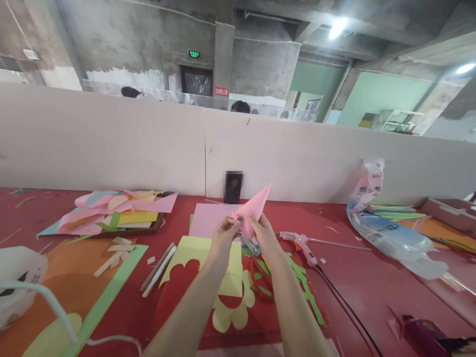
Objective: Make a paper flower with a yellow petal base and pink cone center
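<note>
Both of my hands are raised over the middle of the red table, holding a folded pink paper (259, 202) that comes to a point at the upper right. My left hand (225, 235) pinches its lower left edge, where small folds show. My right hand (264, 233) grips its lower right side. Just below them lie scissors with red handles (260, 272), partly hidden by my right forearm. Yellow paper (191, 250) with flower-shaped cutouts and a yellow flower (232, 315) lie under my forearms. A pink sheet (204, 220) is behind my left hand.
A pink glue gun (303, 247) with a black cord lies right. Two pens (159, 270) and piled coloured paper (126, 213) are left. A dark phone-like object (233, 188) leans on the white partition (148, 148). A plastic bag (397, 240) stands right.
</note>
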A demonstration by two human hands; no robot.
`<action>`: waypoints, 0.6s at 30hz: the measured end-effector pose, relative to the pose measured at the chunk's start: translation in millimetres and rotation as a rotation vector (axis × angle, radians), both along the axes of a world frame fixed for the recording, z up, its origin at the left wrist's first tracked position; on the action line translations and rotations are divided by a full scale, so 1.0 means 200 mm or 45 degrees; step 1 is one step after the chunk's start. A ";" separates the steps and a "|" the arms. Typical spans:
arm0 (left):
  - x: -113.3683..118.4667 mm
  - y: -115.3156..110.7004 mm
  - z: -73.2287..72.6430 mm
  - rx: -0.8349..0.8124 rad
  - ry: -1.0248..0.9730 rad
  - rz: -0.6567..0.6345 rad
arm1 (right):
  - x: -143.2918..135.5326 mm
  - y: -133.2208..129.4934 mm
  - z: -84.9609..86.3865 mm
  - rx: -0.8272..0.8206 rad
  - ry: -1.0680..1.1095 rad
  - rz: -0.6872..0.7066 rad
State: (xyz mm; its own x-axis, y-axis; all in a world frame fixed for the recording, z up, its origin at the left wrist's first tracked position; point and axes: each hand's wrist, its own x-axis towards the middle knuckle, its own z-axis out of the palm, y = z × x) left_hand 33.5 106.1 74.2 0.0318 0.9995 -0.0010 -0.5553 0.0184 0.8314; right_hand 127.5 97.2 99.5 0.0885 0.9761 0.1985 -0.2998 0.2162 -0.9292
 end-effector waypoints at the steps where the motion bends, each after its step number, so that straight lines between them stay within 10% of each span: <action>1: 0.00 0.00 0.00 0.008 -0.015 -0.001 | 0.00 -0.01 0.01 -0.013 -0.010 0.004; 18: 0.01 0.01 -0.01 0.005 -0.005 0.044 | -0.01 -0.02 0.03 0.006 0.008 0.017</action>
